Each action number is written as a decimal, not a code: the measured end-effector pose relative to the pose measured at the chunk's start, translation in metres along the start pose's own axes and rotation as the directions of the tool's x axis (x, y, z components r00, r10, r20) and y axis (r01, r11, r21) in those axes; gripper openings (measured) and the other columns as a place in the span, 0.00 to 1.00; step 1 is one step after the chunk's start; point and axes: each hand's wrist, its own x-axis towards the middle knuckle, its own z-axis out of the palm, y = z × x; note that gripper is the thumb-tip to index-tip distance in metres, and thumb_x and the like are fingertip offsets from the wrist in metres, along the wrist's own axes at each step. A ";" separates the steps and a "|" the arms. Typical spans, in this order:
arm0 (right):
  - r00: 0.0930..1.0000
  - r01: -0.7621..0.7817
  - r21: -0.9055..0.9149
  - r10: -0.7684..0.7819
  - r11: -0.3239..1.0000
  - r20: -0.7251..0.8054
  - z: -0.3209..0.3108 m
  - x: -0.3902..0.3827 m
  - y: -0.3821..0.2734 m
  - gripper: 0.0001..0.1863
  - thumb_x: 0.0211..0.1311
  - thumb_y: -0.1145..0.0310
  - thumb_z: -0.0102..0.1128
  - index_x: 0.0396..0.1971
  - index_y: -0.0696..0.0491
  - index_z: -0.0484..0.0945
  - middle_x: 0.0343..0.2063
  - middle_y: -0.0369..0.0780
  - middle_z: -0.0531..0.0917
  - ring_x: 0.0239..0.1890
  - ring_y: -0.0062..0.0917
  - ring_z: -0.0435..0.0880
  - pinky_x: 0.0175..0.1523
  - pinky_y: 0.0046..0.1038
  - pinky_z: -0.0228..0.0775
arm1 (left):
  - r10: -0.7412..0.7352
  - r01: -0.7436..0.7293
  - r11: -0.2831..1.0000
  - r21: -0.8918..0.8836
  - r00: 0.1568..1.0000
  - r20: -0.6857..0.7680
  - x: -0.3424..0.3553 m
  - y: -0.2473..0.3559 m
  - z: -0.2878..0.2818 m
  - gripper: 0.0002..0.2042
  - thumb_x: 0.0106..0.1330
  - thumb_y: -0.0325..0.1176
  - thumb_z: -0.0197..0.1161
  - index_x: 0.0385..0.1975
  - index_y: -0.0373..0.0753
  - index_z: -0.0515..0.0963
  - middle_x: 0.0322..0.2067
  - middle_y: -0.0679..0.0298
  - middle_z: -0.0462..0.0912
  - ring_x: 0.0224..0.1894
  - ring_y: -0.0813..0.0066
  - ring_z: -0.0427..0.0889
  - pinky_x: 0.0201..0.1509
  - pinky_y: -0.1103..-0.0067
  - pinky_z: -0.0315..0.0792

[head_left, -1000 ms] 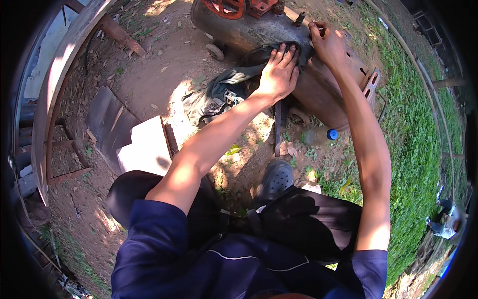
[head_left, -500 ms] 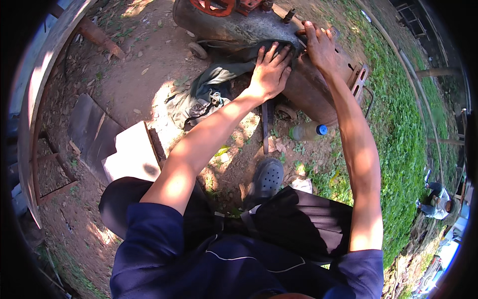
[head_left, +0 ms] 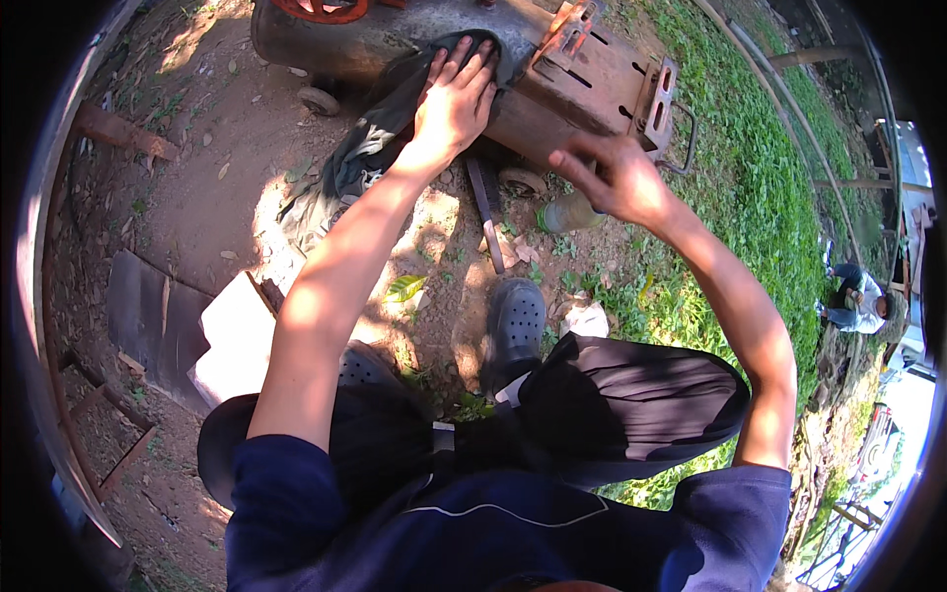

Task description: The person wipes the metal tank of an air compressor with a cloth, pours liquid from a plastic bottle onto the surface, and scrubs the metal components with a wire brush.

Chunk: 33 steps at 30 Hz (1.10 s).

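Note:
A rusty compressor tank [head_left: 326, 44] lies on its side across the far middle, with a slotted metal mounting plate [head_left: 602, 74] on its right part. Over the tank's near side hangs a dark cloth [head_left: 380, 133], trailing to the ground. My left hand [head_left: 456, 109] rests flat on this cloth with its fingers stretched out, pressing it to the tank. Off to the right, my right hand [head_left: 621, 178] hovers in front of the tank, thumb and fingers apart, holding nothing. Just below it stands a plastic bottle [head_left: 565, 214], its top partly hidden by the hand.
A flat metal bar [head_left: 485, 212] runs from the tank toward my grey clog [head_left: 516, 321]. White board [head_left: 237, 340] and dark sheet pieces [head_left: 153, 316] lie at left. Small wheels [head_left: 318, 101] carry the tank. A person [head_left: 856, 296] sits far right, beyond the grass.
My right hand has left the tank's top and come down nearer to me, by the bottle. My left hand stays on the cloth. The whole view has shifted.

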 end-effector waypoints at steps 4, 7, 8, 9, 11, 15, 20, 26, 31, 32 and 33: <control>0.553 -0.502 -0.239 0.521 0.831 0.651 0.055 -0.055 0.003 0.34 0.70 0.38 0.45 0.37 0.58 0.83 0.33 0.53 0.84 0.37 0.41 0.84 0.45 0.40 0.74 | -0.058 0.080 0.985 -0.150 0.987 0.147 -0.063 0.011 0.002 0.21 0.67 0.28 0.57 0.60 0.35 0.73 0.64 0.56 0.71 0.70 0.56 0.64 0.70 0.66 0.63; 0.108 -0.535 -0.526 0.671 0.661 0.733 0.092 -0.082 0.044 0.43 0.62 0.27 0.44 0.45 0.57 0.83 0.43 0.54 0.83 0.50 0.41 0.83 0.56 0.40 0.72 | -0.065 0.118 0.970 -0.211 0.968 0.241 -0.121 0.024 0.014 0.20 0.67 0.29 0.58 0.59 0.36 0.73 0.58 0.56 0.78 0.60 0.61 0.77 0.59 0.71 0.75; 0.215 -0.587 -0.497 0.715 0.639 0.666 0.103 -0.093 0.058 0.45 0.59 0.26 0.47 0.49 0.59 0.79 0.46 0.55 0.82 0.53 0.42 0.80 0.58 0.39 0.71 | -0.083 0.140 0.964 -0.226 0.966 0.245 -0.146 0.023 0.024 0.18 0.68 0.32 0.58 0.57 0.37 0.75 0.51 0.55 0.81 0.52 0.60 0.82 0.53 0.69 0.78; 0.304 -0.639 -0.463 0.754 0.615 0.582 0.114 -0.110 0.074 0.49 0.56 0.25 0.51 0.54 0.61 0.75 0.49 0.57 0.80 0.56 0.43 0.78 0.61 0.39 0.69 | -0.100 0.165 0.955 -0.248 0.962 0.255 -0.166 0.027 0.030 0.16 0.70 0.35 0.57 0.54 0.38 0.77 0.44 0.54 0.85 0.44 0.59 0.86 0.47 0.67 0.80; 0.443 -0.747 -0.308 0.786 0.589 0.431 0.138 -0.134 0.104 0.55 0.51 0.24 0.56 0.61 0.63 0.68 0.57 0.57 0.74 0.62 0.45 0.73 0.66 0.38 0.64 | -0.263 0.345 0.936 -0.068 0.814 0.518 -0.178 0.037 0.023 0.12 0.72 0.40 0.52 0.44 0.42 0.79 0.35 0.53 0.86 0.33 0.55 0.86 0.39 0.62 0.80; 0.556 -0.831 0.161 0.782 0.533 0.281 0.166 -0.122 0.120 0.58 0.44 0.34 0.72 0.66 0.62 0.61 0.63 0.54 0.70 0.66 0.44 0.69 0.70 0.39 0.61 | -0.475 0.512 0.838 0.186 0.519 0.711 -0.186 0.021 0.015 0.18 0.73 0.49 0.49 0.41 0.44 0.81 0.33 0.50 0.85 0.35 0.51 0.85 0.42 0.60 0.79; 0.585 -0.646 0.607 0.811 0.462 0.005 0.191 -0.113 0.110 0.46 0.39 0.47 0.82 0.56 0.59 0.72 0.53 0.48 0.80 0.57 0.38 0.78 0.63 0.37 0.69 | -0.602 0.736 0.629 0.251 0.258 0.755 -0.172 0.027 0.013 0.25 0.63 0.59 0.58 0.40 0.41 0.82 0.38 0.51 0.85 0.43 0.52 0.84 0.47 0.65 0.77; 0.632 -0.611 0.456 0.746 0.647 -0.212 0.203 -0.088 0.089 0.39 0.44 0.51 0.78 0.53 0.57 0.74 0.49 0.49 0.82 0.53 0.39 0.81 0.59 0.38 0.71 | -0.068 0.539 0.836 0.103 -0.085 0.994 -0.137 0.038 -0.017 0.31 0.62 0.61 0.61 0.55 0.40 0.79 0.53 0.56 0.82 0.55 0.58 0.79 0.59 0.68 0.71; 0.775 -0.386 0.615 0.603 0.688 -0.190 0.202 -0.059 0.049 0.36 0.51 0.53 0.74 0.56 0.56 0.71 0.48 0.47 0.81 0.53 0.36 0.81 0.59 0.36 0.71 | -0.134 0.367 0.923 0.113 0.031 0.991 -0.068 0.000 -0.048 0.25 0.65 0.55 0.60 0.53 0.43 0.81 0.50 0.52 0.83 0.54 0.58 0.81 0.59 0.68 0.73; 0.797 -0.276 0.692 0.561 0.667 -0.223 0.196 -0.043 0.026 0.35 0.52 0.53 0.73 0.56 0.55 0.70 0.48 0.46 0.81 0.52 0.34 0.81 0.59 0.36 0.72 | -0.238 0.319 0.926 0.203 0.076 0.968 -0.052 -0.013 -0.063 0.23 0.64 0.53 0.62 0.52 0.42 0.81 0.49 0.53 0.84 0.53 0.59 0.82 0.58 0.69 0.73; 0.810 -0.168 0.759 0.526 0.630 -0.258 0.190 -0.031 0.005 0.35 0.53 0.53 0.73 0.57 0.55 0.69 0.48 0.44 0.81 0.52 0.33 0.81 0.58 0.35 0.72 | -0.262 0.369 0.907 0.202 0.120 0.958 -0.037 -0.029 -0.078 0.21 0.64 0.48 0.63 0.51 0.41 0.81 0.48 0.52 0.84 0.52 0.60 0.83 0.57 0.69 0.74</control>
